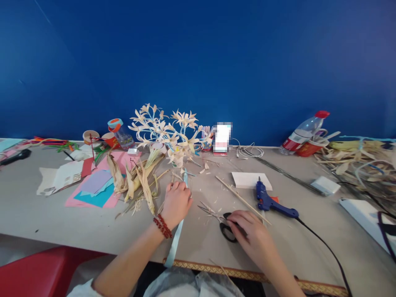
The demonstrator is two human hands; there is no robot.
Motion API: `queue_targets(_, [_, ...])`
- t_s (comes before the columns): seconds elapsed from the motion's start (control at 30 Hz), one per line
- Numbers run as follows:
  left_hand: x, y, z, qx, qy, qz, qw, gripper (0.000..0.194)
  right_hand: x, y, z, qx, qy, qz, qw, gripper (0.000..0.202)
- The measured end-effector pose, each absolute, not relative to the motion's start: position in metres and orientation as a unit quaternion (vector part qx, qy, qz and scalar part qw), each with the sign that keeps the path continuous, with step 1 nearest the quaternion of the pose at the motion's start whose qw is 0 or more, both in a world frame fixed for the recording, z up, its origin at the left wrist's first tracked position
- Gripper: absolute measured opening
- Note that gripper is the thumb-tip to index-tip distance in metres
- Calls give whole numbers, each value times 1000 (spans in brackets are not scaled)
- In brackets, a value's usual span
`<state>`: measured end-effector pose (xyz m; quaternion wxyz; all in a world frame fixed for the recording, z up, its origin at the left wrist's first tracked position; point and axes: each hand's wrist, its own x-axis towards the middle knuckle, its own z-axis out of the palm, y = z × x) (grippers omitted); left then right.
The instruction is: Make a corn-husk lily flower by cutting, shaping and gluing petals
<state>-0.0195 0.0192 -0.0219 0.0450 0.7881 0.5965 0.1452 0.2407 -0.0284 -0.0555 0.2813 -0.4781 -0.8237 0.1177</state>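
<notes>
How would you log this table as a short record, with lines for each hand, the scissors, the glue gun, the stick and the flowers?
left hand: over the pale blue ribbon
right hand: fingers at the handle end of the scissors
scissors: blades slightly apart, pointing left
glue gun: blue, partly over the white card
stick: between scissors and glue gun
flowers: pale, beyond the left hand

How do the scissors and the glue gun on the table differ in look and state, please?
The scissors have black handles and metal blades, while the glue gun has a blue body. The glue gun trails a black cord; the scissors have none. The right hand has its fingers at the scissors' handles, whereas no hand is on the glue gun. Both lie on the table.
</notes>
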Motion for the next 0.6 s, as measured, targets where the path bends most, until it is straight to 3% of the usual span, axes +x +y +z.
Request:
queue_targets(0.13, [-22,21,-25,769,605,184,93,15,247,-34,-55,-476,-817,118,304,18])
queue_targets(0.3, [-30,7,-16,672,556,346,345,18,243,-35,-50,-465,-806,137,339,15])
queue_targets(0.37, [-29,1,-10,642,535,379,397,18,237,-34,-46,-457,-804,147,352,15])
queue_targets(0.47, [-29,-5,-3,637,519,398,407,17,228,-31,-43,-447,-809,157,348,17])
queue_targets(0.6, [-45,-10,-5,648,568,405,306,17,231,-29,-48,-459,-817,132,324,19])
